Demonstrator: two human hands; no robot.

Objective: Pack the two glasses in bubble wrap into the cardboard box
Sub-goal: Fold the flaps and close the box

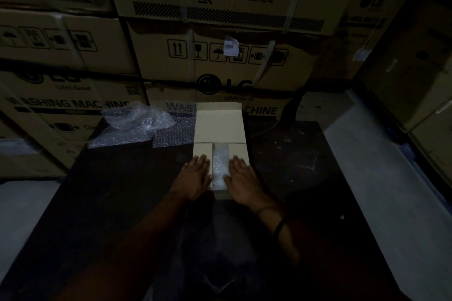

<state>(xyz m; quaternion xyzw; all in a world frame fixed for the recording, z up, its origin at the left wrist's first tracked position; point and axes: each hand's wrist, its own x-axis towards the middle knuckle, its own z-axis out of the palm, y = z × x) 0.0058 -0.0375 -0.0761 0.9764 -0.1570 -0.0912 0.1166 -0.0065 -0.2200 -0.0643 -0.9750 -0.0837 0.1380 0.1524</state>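
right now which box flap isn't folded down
The far flap, open behind the others; the left flap and right flap lie folded down under the left hand and right hand.

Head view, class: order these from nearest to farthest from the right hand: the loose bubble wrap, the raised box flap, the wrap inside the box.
1. Wrap inside the box: just left of the right hand.
2. Raised box flap: beyond the fingers, upright.
3. Loose bubble wrap: far left, at the back.
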